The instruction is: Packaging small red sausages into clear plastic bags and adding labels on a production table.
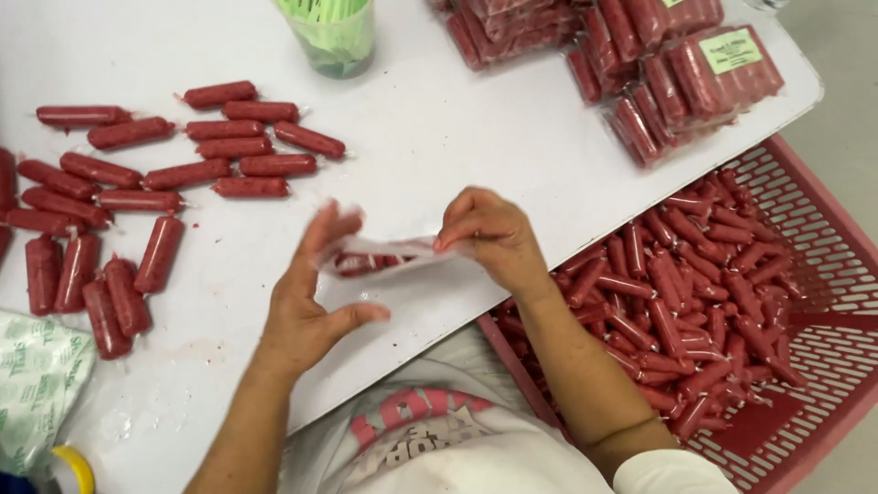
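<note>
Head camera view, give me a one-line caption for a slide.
Left hand and right hand hold a clear bag of red sausages over a white table, beside a pink basket.

My hands hold a clear bag [384, 254] over the table [439, 137]. Loose sausage sticks [137, 197] lie to my left, cup [334, 37] behind them, packed bundles [658, 64] far right, crate [823, 274] of sticks beside the table on my right.
</note>
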